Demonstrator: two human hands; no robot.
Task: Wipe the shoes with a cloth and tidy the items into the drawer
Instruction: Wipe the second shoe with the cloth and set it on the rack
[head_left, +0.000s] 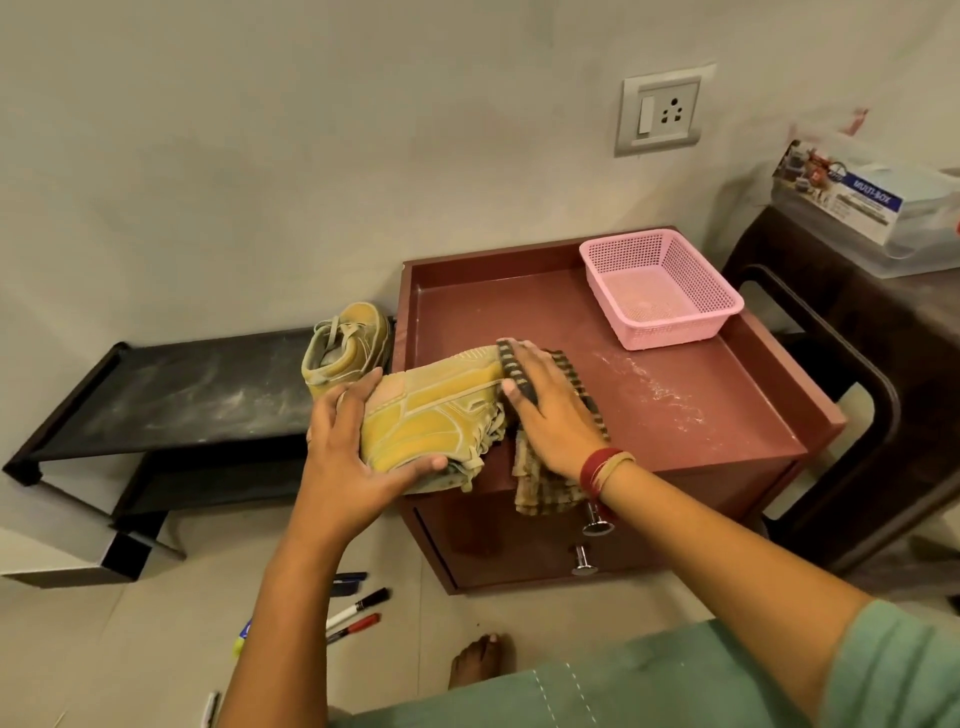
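Yellow shoe (431, 415) overhangs cabinet (685, 431) front-left edge, L hand (343, 457) gripping it.

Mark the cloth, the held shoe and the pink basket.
cloth (540, 486), head view, hanging striped end.
held shoe (431, 410), head view, yellow side panel.
pink basket (675, 330), head view, front wall.

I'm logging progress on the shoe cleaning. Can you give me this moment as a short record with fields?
left hand: grips the yellow lace-up shoe lying on its side on the maroon wooden cabinet
right hand: presses the brown striped cloth against that shoe
second yellow shoe: upright on the low black shelf beside the cabinet
pink plastic mesh basket: on the cabinet top, back right
drawer front: looks shut, two metal knobs
marker pens: loose on the floor
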